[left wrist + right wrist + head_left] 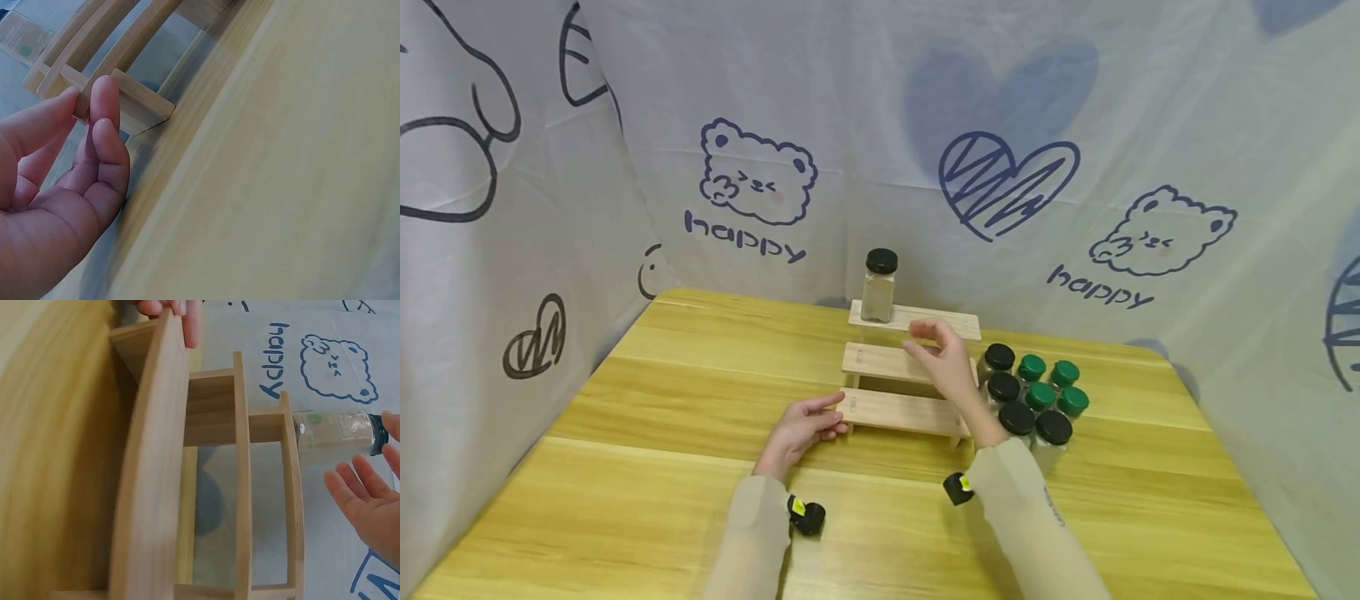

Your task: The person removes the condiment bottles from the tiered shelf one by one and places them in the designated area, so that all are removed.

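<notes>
A three-step wooden rack (pixel 902 412) stands on the table. On the left end of its top step is a clear jar (pixel 877 298) with a black lid, upright and holding something pale. My left hand (pixel 799 428) pinches the left end of the lowest step; in the left wrist view, the thumb and fingertips of that hand (pixel 75 194) meet at the board's end. Over the middle step hovers my right hand (pixel 947 362), its fingers relaxed and holding nothing. Seen from the right wrist, this hand (pixel 375 506) is beside the jar's black lid (pixel 379 434).
Right of the rack stands a close group of jars, several with black lids (pixel 1017 418) and several with green lids (pixel 1041 397). Behind the wooden table (pixel 647 467) hangs a pale curtain (pixel 880 100) with bear and heart drawings.
</notes>
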Demonstrator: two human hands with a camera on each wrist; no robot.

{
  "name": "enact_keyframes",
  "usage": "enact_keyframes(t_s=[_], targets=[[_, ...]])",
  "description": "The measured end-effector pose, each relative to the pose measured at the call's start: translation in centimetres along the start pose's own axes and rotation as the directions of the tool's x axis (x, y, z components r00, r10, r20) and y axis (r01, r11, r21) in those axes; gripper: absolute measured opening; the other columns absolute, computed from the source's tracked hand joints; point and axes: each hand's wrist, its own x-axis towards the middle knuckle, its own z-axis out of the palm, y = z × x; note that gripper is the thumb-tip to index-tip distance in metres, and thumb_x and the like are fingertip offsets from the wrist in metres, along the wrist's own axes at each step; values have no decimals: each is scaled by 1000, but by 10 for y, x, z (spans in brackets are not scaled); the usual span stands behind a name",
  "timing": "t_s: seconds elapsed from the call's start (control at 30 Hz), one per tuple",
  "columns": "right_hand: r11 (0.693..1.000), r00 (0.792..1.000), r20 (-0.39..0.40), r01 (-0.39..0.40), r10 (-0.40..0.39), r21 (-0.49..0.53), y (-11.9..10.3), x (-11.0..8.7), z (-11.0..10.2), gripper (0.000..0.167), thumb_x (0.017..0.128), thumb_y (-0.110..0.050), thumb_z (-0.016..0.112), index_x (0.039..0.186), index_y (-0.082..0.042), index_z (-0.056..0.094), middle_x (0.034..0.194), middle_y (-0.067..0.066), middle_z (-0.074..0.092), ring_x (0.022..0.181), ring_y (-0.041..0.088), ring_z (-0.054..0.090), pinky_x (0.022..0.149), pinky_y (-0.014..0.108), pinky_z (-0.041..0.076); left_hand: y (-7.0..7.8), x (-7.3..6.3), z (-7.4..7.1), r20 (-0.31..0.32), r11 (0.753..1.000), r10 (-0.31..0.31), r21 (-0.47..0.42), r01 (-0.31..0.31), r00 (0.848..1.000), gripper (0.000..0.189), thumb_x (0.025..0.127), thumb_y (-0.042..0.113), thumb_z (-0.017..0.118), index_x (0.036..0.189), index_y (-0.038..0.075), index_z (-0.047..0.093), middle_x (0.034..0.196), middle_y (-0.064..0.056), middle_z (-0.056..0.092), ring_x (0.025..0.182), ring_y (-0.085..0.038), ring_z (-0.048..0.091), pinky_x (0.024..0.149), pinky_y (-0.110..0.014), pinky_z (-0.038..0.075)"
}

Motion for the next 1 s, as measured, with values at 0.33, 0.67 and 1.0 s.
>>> enact_keyframes(t_s=[0.33, 0.67, 1.0], targets=[[997, 998, -64, 21, -17, 72, -5, 30, 12, 34, 83, -4, 63, 113, 3, 51, 110, 22, 53, 105, 31, 49, 86, 40, 43, 0, -2, -1, 10, 1000, 14, 2, -14, 1000, 43, 86, -4, 54, 127, -8, 42, 82, -8, 62, 68, -13, 62, 59, -20, 48], [992, 992, -30, 123, -122, 31, -12, 61, 21, 44, 82, -5, 64, 123, 1, 47, 121, 19, 47, 108, 29, 45, 88, 44, 40, -3, 1, -2, -8, 1000, 3, 1, -3, 1000, 41, 86, -5, 53, 126, -6, 44, 83, -8, 62, 67, -14, 62, 58, -20, 48], [987, 993, -10, 118, -120, -112, -14, 73, 31, 52, 81, -8, 66, 129, -5, 45, 126, 18, 41, 110, 30, 43, 89, 44, 40, 0, -2, -1, 19, 1000, 6, 1, -6, 1000, 43, 87, -3, 53, 128, -6, 41, 83, -8, 63, 69, -13, 62, 60, -20, 48]])
